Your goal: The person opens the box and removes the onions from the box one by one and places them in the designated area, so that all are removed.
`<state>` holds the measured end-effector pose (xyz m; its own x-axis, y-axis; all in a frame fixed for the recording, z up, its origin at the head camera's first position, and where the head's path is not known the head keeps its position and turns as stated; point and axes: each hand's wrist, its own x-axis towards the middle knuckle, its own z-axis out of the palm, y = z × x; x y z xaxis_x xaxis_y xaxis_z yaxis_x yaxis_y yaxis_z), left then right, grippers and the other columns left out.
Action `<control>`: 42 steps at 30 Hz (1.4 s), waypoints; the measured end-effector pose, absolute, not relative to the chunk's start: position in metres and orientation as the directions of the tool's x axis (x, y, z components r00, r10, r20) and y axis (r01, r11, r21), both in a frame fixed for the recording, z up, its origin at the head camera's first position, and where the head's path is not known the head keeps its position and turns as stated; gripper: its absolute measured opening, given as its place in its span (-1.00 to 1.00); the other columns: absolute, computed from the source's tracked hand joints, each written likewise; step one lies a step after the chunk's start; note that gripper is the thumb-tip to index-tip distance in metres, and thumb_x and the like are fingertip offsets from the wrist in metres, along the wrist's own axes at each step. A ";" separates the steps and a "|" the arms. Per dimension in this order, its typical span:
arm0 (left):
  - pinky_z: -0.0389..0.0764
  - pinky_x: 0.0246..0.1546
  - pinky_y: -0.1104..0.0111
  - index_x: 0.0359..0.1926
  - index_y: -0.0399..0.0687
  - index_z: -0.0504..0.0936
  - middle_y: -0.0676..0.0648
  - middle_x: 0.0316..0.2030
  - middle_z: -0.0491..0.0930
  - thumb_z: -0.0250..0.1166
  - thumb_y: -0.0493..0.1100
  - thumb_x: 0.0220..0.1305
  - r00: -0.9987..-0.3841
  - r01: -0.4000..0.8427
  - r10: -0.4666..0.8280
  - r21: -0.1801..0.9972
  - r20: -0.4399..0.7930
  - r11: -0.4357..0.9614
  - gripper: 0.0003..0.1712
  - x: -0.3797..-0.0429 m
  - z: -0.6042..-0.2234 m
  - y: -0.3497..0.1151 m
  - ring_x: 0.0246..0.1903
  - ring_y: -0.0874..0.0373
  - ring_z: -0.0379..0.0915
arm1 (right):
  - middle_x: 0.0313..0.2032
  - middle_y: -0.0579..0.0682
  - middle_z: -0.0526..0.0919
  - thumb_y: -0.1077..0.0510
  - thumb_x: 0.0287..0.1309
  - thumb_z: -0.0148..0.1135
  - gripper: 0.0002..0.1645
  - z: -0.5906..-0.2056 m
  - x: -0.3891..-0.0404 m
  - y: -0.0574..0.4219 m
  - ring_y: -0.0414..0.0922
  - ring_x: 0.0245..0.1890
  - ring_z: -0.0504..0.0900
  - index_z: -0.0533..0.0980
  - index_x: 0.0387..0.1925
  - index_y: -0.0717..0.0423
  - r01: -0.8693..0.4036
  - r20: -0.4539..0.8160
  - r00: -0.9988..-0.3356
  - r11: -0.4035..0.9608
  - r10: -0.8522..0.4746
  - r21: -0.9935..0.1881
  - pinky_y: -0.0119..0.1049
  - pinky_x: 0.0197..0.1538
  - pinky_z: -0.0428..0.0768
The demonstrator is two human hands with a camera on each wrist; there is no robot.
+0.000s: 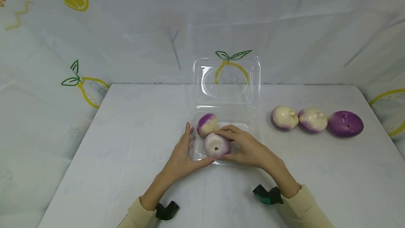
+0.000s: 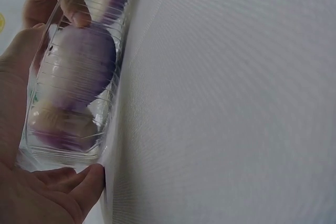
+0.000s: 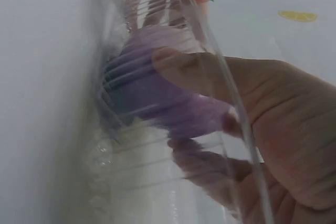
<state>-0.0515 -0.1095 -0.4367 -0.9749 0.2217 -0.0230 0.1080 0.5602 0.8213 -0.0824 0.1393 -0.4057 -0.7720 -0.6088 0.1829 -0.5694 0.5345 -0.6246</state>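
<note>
In the head view, a clear plastic clamshell container (image 1: 226, 115) lies on the table with its lid raised at the back. My right hand (image 1: 248, 147) reaches into its base and grips a purple-and-white turnip (image 1: 216, 146), thumb in front and fingers behind. Behind and left of that turnip, a second turnip (image 1: 207, 125) lies tilted in the base. My left hand (image 1: 181, 156) spans the container's front left corner, fingers extended along the left side and thumb along the front rim. Through the clear wall, the left wrist view shows the gripped turnip (image 2: 79, 66).
Right of the container, two purple-and-white turnips (image 1: 284, 118) (image 1: 313, 120) and a deep purple one (image 1: 345, 124) lie in a row on the white table (image 1: 142, 126). A white cloth (image 1: 142, 45) with lemon prints hangs behind the table's back edge.
</note>
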 end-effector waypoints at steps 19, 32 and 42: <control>0.37 0.47 -0.07 0.66 0.01 -0.31 -0.13 0.61 0.08 0.62 0.27 -0.06 -0.975 0.085 0.218 0.828 -0.046 0.554 0.58 -0.053 -0.436 -0.109 0.52 -0.07 0.22 | 0.28 0.13 0.53 0.08 -0.10 0.67 -0.05 -0.404 -0.079 0.151 0.14 0.22 0.60 0.47 0.37 0.11 -0.481 0.119 -0.843 0.636 -0.525 -0.604 0.19 0.21 0.60; 0.39 0.45 -0.05 0.66 -0.01 -0.31 -0.16 0.60 0.09 0.63 0.26 -0.06 -0.975 0.095 0.221 0.827 -0.037 0.554 0.58 -0.053 -0.437 -0.109 0.51 -0.09 0.24 | 0.23 0.09 0.58 0.08 -0.10 0.68 -0.06 -0.409 -0.079 0.151 0.08 0.21 0.62 0.48 0.35 0.10 -0.502 0.150 -0.832 0.611 -0.533 -0.612 0.10 0.23 0.62; 0.37 0.47 -0.06 0.66 -0.03 -0.30 -0.15 0.61 0.08 0.62 0.28 -0.08 -0.976 0.086 0.215 0.826 -0.043 0.556 0.59 -0.052 -0.436 -0.109 0.52 -0.08 0.23 | 0.21 0.00 0.57 0.02 -0.15 0.70 -0.06 -0.399 -0.072 0.152 0.00 0.11 0.67 0.51 0.32 0.04 -0.473 0.177 -0.866 0.653 -0.467 -0.592 0.03 0.15 0.68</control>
<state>-0.0520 -0.1090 -0.4355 -0.9756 0.2151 -0.0429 0.0863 0.5563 0.8265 -0.0717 0.1524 -0.3986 -0.8663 -0.4672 0.1766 -0.4728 0.6531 -0.5916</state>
